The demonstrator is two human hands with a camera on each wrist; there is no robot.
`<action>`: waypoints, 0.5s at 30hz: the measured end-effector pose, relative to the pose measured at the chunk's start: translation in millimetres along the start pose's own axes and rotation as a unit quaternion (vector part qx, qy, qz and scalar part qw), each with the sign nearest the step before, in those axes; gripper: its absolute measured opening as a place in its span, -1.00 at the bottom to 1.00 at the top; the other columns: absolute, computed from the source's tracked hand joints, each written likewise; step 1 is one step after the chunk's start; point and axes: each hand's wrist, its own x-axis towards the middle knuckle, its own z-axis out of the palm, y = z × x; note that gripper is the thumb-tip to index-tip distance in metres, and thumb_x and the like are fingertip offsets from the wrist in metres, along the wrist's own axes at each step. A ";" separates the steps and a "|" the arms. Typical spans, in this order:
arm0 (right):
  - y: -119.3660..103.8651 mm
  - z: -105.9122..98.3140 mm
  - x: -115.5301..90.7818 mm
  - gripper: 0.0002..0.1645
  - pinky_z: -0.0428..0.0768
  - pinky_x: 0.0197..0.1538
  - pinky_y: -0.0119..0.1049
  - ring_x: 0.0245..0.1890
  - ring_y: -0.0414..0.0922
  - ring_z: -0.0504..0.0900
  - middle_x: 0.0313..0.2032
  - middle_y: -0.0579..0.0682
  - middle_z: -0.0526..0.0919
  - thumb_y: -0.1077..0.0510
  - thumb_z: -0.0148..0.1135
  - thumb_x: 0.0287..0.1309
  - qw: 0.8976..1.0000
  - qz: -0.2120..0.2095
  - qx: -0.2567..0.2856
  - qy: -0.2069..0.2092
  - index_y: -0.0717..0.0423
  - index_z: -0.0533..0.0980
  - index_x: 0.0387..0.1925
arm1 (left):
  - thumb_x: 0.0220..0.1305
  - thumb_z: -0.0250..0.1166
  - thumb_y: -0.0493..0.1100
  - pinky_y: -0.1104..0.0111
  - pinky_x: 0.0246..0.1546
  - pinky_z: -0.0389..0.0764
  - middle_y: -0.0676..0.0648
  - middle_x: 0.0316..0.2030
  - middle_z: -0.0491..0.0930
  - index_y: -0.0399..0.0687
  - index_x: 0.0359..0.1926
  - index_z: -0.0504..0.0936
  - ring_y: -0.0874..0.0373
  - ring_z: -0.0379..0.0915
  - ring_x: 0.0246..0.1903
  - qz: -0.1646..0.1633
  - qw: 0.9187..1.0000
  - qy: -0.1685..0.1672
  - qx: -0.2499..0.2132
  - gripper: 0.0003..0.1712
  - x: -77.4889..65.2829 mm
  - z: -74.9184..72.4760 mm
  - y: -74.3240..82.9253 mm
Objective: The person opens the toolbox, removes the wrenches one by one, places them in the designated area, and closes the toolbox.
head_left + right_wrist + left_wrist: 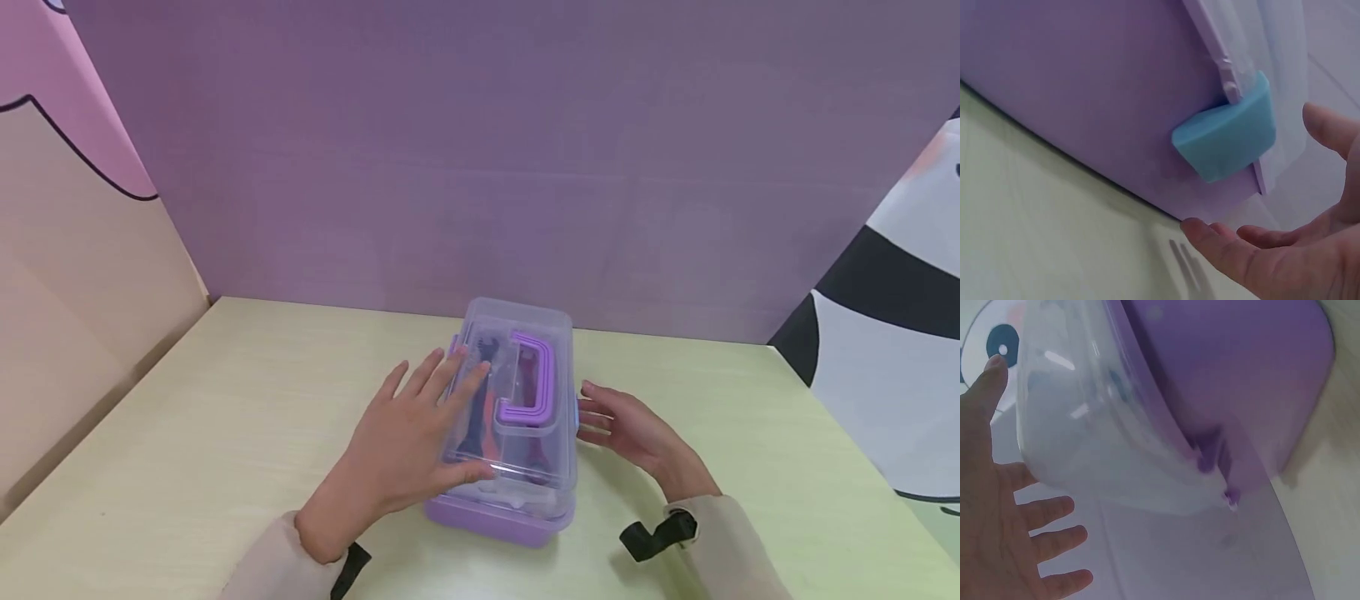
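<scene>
The left hand (pixel 401 437) is released, fingers straight and spread over the 9 o'clock side of the box (pixel 504 523); whether its fingertips touch the lid (pixel 517 312) cannot be told. The right hand (pixel 626 425) is released too, fingers loosely bent beside the box at 3 o'clock, apart from the blue latch (pixel 1225 140). The box stands on the table (pixel 247 408), its long sides running roughly from 6 to 12 o'clock. Tabletop stretches wide toward 9 o'clock and, less far, toward 3. At 12 o'clock the purple wall (pixel 420 167) rises near the box's far end; a beige panel (pixel 82 308) bounds the table at 10 o'clock, a black-and-white one at 2. On the lid, the purple handle (pixel 546 379) lies flat; a dark wrench (pixel 475 425) shows through.
</scene>
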 end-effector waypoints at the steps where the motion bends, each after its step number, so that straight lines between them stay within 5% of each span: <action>1: 0.7 0.4 0.4 -0.71 0.58 0.12 -0.27 -0.04 -0.22 0.58 -0.15 -0.17 0.61 -0.07 -0.10 0.42 1.000 0.001 0.010 -0.004 0.02 0.40 -0.07 | -0.01 0.08 0.59 -0.09 0.33 0.26 -0.10 0.43 0.15 0.10 0.46 0.12 -0.08 0.10 0.39 0.004 1.000 -0.003 -0.005 0.12 0.8 0.3 3.7; 7: 3.7 2.7 1.9 -0.73 0.60 0.06 -0.34 -0.10 -0.23 0.59 -0.18 -0.15 0.60 -0.06 -0.11 0.43 0.998 0.007 0.068 -0.015 -0.01 0.42 -0.13 | -0.04 0.08 0.62 -0.05 0.35 0.24 -0.07 0.44 0.13 0.13 0.46 0.11 -0.06 0.09 0.40 0.024 0.999 -0.022 0.000 0.15 4.6 2.5 19.7; 15: 5.9 4.0 4.6 -0.70 0.60 0.03 -0.35 -0.14 -0.26 0.62 -0.21 -0.20 0.67 -0.02 -0.10 0.44 0.996 -0.004 0.072 -0.044 -0.14 0.58 -0.21 | -0.13 0.15 0.63 -0.07 0.32 0.29 -0.08 0.44 0.11 0.18 0.46 0.10 -0.08 0.10 0.39 0.050 0.998 -0.041 0.014 0.20 8.3 8.8 44.2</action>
